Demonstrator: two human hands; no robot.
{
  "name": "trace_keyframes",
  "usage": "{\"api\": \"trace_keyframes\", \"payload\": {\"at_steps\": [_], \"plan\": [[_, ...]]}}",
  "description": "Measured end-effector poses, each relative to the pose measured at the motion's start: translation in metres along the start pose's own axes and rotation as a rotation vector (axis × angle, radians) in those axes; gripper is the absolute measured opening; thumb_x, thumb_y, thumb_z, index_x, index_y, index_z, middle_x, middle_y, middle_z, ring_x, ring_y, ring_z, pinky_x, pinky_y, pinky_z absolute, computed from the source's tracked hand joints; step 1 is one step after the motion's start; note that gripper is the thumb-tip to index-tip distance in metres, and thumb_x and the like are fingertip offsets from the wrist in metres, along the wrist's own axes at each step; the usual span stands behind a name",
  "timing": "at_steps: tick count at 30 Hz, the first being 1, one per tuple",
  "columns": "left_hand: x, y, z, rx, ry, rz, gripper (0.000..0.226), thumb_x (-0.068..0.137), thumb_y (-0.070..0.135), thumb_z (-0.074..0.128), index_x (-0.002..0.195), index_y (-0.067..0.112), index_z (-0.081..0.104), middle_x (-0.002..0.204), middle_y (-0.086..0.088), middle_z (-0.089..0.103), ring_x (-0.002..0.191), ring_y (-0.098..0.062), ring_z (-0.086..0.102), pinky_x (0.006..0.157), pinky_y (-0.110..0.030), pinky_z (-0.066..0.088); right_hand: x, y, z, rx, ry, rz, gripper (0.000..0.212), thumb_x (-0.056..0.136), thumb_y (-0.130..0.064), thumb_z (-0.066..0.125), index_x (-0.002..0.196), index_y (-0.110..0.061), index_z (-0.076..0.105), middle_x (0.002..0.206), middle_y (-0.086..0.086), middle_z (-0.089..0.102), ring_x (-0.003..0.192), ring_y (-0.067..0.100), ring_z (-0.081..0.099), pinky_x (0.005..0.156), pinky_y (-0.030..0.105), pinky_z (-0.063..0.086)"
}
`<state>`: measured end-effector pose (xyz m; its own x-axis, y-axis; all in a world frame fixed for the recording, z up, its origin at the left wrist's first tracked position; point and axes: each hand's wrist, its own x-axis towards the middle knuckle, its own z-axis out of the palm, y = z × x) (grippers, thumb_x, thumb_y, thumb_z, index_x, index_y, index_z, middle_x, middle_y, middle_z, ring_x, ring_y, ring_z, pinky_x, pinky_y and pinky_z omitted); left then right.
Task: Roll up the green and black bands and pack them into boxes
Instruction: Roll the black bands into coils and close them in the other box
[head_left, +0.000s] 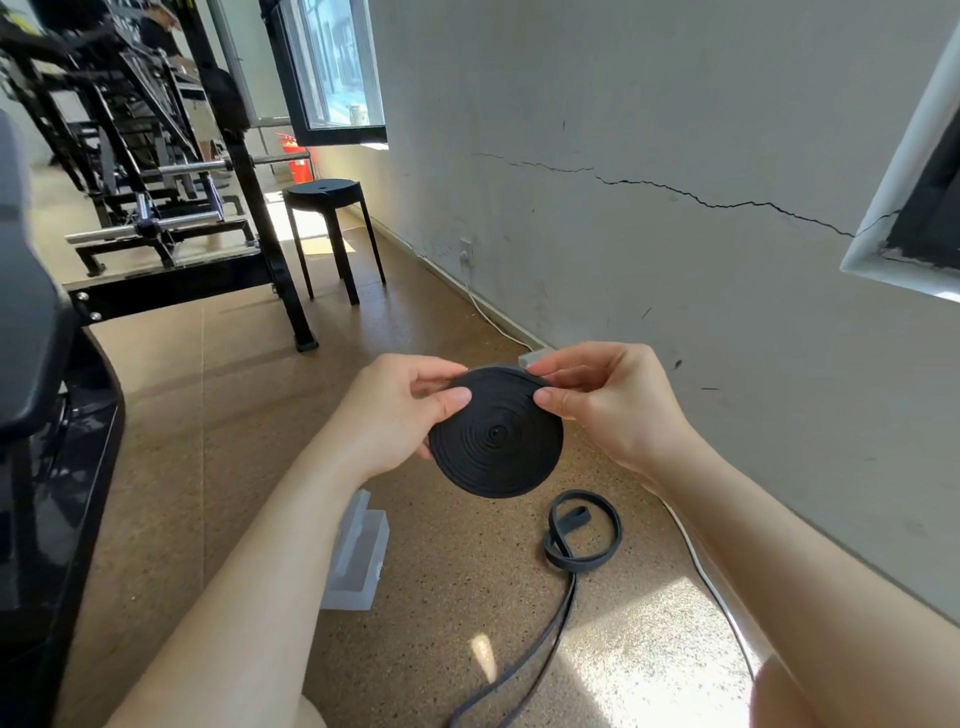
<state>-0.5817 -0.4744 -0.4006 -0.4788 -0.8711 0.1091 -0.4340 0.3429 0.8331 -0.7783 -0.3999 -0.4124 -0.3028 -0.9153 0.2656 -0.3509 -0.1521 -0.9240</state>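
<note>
Head view: we hold a rolled black band up in the middle.
Left hand: we pinch its edge at 10 o'clock with thumb and fingers.
Right hand: we pinch its edge at 1 o'clock.
Loose band: on the floor, at 5 o'clock from the roll.
Clear box: on the floor at 7 o'clock.

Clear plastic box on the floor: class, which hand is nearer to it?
Left. The left hand grips the rolled black band above the box; the right hand pinches the roll's other edge, farther right.
</note>
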Motion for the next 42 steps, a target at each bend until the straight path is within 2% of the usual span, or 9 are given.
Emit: {"api": "trace_keyframes", "payload": {"at_steps": [8, 14, 19, 24, 30, 34, 37, 40, 42], "plan": [[-0.004, 0.001, -0.031, -0.034, 0.058, -0.090, 0.025, 0.091, 0.010, 0.061, 0.116, 0.015, 0.067, 0.105, -0.002, 0.070, 0.093, -0.018, 0.066, 0.062, -0.043, 0.061, 0.001, -0.020, 0.031, -0.025, -0.050, -0.054, 0.022, 0.082, -0.010, 0.075, 0.098, -0.026, 0.075, 0.087, -0.017, 0.073, 0.083, 0.000, 0.069, 0.073, 0.017, 0.057], [-0.011, -0.034, -0.061, -0.127, 0.036, -0.194, 0.022, 0.092, 0.014, 0.062, 0.113, 0.015, 0.066, 0.105, -0.002, 0.069, 0.097, -0.016, 0.065, 0.064, -0.043, 0.061, 0.016, -0.018, 0.077, -0.128, -0.089, -0.017, 0.020, 0.080, -0.006, 0.075, 0.092, -0.023, 0.075, 0.081, -0.004, 0.074, 0.074, 0.008, 0.070, 0.067, 0.025, 0.057], [-0.018, -0.124, -0.052, -0.271, 0.047, -0.383, 0.021, 0.096, 0.018, 0.057, 0.115, 0.023, 0.064, 0.113, 0.001, 0.066, 0.102, -0.014, 0.064, 0.077, -0.035, 0.059, 0.009, 0.039, 0.123, -0.117, -0.035, 0.180, 0.019, 0.080, -0.007, 0.075, 0.084, -0.026, 0.074, 0.079, -0.002, 0.073, 0.077, 0.014, 0.070, 0.069, 0.029, 0.056], [-0.024, -0.241, -0.008, -0.061, 0.138, -0.576, 0.032, 0.091, 0.015, 0.062, 0.123, 0.017, 0.060, 0.125, -0.005, 0.059, 0.108, -0.018, 0.057, 0.087, -0.033, 0.048, 0.008, 0.113, 0.153, -0.127, 0.000, 0.378, 0.016, 0.081, -0.007, 0.075, 0.091, -0.019, 0.074, 0.084, -0.001, 0.072, 0.083, 0.017, 0.069, 0.076, 0.035, 0.058], [-0.003, -0.346, 0.041, 0.540, -0.082, -0.676, 0.077, 0.085, 0.042, 0.066, 0.148, 0.025, 0.025, 0.147, -0.008, 0.035, 0.131, -0.034, 0.035, 0.103, -0.040, 0.035, 0.020, 0.190, 0.185, -0.126, 0.011, 0.497, 0.018, 0.081, -0.005, 0.074, 0.095, -0.016, 0.075, 0.084, 0.000, 0.073, 0.082, 0.015, 0.070, 0.079, 0.035, 0.058], [0.022, -0.396, 0.059, 0.615, -0.098, -0.787, 0.087, 0.087, 0.048, 0.061, 0.150, 0.028, 0.005, 0.153, -0.015, 0.015, 0.136, -0.041, 0.025, 0.101, -0.049, 0.039, 0.028, 0.235, 0.195, -0.007, 0.054, 0.616, 0.019, 0.081, 0.000, 0.073, 0.089, -0.017, 0.072, 0.084, 0.004, 0.073, 0.078, 0.016, 0.069, 0.068, 0.029, 0.057], [0.026, -0.408, 0.064, 0.654, -0.054, -0.793, 0.068, 0.095, 0.032, 0.050, 0.149, 0.024, 0.010, 0.143, -0.019, 0.035, 0.120, -0.039, 0.046, 0.082, -0.044, 0.046, 0.023, 0.263, 0.199, 0.097, 0.093, 0.728, 0.019, 0.081, 0.005, 0.071, 0.093, -0.010, 0.071, 0.082, 0.007, 0.072, 0.070, 0.014, 0.067, 0.056, 0.018, 0.050], [0.016, -0.403, 0.065, 0.603, 0.056, -0.693, 0.052, 0.097, 0.022, 0.045, 0.146, 0.020, 0.026, 0.118, -0.010, 0.061, 0.100, -0.033, 0.061, 0.075, -0.040, 0.048, 0.009, 0.281, 0.206, 0.046, 0.051, 0.757, 0.020, 0.081, 0.004, 0.072, 0.087, -0.015, 0.072, 0.082, 0.006, 0.073, 0.078, 0.018, 0.070, 0.067, 0.028, 0.055], [0.003, -0.397, 0.067, 0.370, 0.077, -0.700, 0.048, 0.095, 0.020, 0.047, 0.142, 0.023, 0.036, 0.112, -0.002, 0.064, 0.095, -0.027, 0.062, 0.075, -0.036, 0.049, 0.000, 0.284, 0.210, 0.018, 0.032, 0.759, 0.025, 0.080, 0.003, 0.072, 0.079, -0.022, 0.070, 0.080, 0.004, 0.073, 0.080, 0.020, 0.071, 0.074, 0.033, 0.056]]}}
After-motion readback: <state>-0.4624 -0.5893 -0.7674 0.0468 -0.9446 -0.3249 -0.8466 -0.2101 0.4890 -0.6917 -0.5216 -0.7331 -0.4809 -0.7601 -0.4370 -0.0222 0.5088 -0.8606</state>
